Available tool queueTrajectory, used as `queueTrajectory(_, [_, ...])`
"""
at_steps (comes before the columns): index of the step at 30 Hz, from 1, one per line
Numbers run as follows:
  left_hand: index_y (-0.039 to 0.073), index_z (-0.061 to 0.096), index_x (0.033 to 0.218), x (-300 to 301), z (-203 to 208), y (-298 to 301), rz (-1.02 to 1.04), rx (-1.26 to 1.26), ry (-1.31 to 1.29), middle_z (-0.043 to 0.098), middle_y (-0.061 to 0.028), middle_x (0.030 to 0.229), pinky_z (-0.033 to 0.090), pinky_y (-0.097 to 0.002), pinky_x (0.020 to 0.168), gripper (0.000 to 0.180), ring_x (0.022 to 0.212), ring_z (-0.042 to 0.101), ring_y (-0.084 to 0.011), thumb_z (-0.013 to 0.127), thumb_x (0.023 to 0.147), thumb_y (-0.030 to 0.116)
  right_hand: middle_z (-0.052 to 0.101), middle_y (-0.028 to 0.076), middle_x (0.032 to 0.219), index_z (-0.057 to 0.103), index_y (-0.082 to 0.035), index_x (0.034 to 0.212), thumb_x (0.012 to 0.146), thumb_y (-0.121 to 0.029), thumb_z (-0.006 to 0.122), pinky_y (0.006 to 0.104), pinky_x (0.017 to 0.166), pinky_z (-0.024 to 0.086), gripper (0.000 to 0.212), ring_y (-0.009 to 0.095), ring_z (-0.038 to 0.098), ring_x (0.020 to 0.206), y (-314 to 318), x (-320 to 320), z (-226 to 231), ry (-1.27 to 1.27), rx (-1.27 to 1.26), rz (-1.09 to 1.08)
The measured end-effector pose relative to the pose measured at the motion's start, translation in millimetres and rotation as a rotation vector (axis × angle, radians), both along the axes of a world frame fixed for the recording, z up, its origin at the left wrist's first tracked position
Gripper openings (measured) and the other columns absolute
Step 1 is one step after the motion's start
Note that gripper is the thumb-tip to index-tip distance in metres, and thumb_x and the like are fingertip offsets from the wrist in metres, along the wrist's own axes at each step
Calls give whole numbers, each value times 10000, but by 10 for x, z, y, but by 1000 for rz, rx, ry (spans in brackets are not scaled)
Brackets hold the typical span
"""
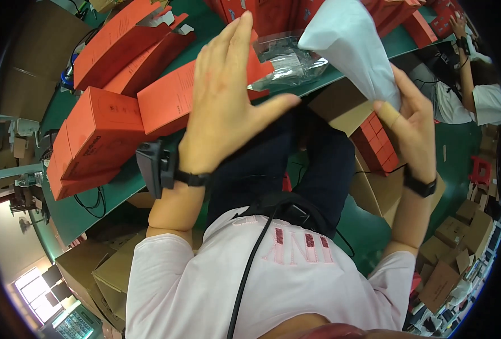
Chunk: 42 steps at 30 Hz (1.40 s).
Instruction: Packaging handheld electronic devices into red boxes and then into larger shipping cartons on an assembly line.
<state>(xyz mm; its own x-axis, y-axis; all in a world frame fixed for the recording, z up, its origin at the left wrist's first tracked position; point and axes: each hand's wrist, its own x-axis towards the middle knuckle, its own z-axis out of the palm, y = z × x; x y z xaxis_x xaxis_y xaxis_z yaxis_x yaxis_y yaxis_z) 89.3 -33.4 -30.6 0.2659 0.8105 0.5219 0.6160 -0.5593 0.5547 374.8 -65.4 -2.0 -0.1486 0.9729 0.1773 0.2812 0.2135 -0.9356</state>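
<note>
My right hand (415, 121) pinches the lower end of a white soft pouch (346, 42) between thumb and fingers, and the pouch tilts up and to the left. My left hand (222, 99) is open, its fingers stretched out together and the thumb spread, with nothing in it. Beneath that hand lies a long orange-red box (163, 101) with its flaps open at the right end. Beside the flaps is a crumpled clear plastic bag (295, 65), partly under the pouch.
Several orange-red boxes (106, 135) stand or lie on the green table (69, 212). An open brown carton (341, 104) by my right knee holds small red boxes (377, 141). Cardboard boxes (100, 271) fill the lower left. Another person (459, 96) works at the far right, near a red stool (480, 169).
</note>
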Motion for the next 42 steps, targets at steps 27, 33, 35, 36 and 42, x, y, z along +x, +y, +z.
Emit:
queueTrajectory(27, [92, 573, 1304, -243, -205, 95, -21, -173, -109, 491, -169, 1229, 492, -348, 786, 612, 1009, 524, -265, 527, 699, 18, 501, 159, 1175, 471, -79, 1462, 845, 47, 581, 389, 930, 452, 638, 333, 558, 1067, 895, -202, -15, -848, 340, 573])
queueTrajectory(33, [79, 634, 1205, -217, -233, 122, -27, -132, -71, 499, -198, 1248, 486, -375, 822, 494, 1113, 522, -328, 547, 720, 42, 508, 190, 1245, 457, -57, 1462, 851, 35, 603, 397, 992, 449, 635, 354, 546, 1147, 816, -413, -64, -891, 153, 626])
queueTrajectory(35, [85, 652, 1170, -199, -244, 127, -19, -120, -20, 498, -212, 1270, 468, -413, 882, 439, 1145, 510, -353, 585, 737, 64, 501, 208, 1329, 469, -39, 1446, 865, 5, 619, 415, 1029, 429, 601, 375, 516, 1209, 743, -488, -204, -957, 410, 454])
queueTrajectory(36, [91, 671, 1135, -184, -243, 121, -14, -107, 32, 497, -226, 1291, 450, -452, 942, 384, 1178, 499, -379, 624, 754, 86, 472, 224, 1402, 476, -1, 1425, 901, -63, 624, 447, 1074, 398, 549, 397, 471, 1270, 763, -507, -308, -994, 671, 373])
queueTrajectory(42, [141, 701, 1107, -43, -277, 137, 24, -53, 316, 504, -206, 1329, 311, -653, 1082, 317, 1251, 473, -407, 728, 799, 211, 387, 214, 1532, 458, 19, 1439, 982, -159, 581, 430, 1163, 321, 506, 367, 360, 1431, 570, -551, -669, -689, 545, 265])
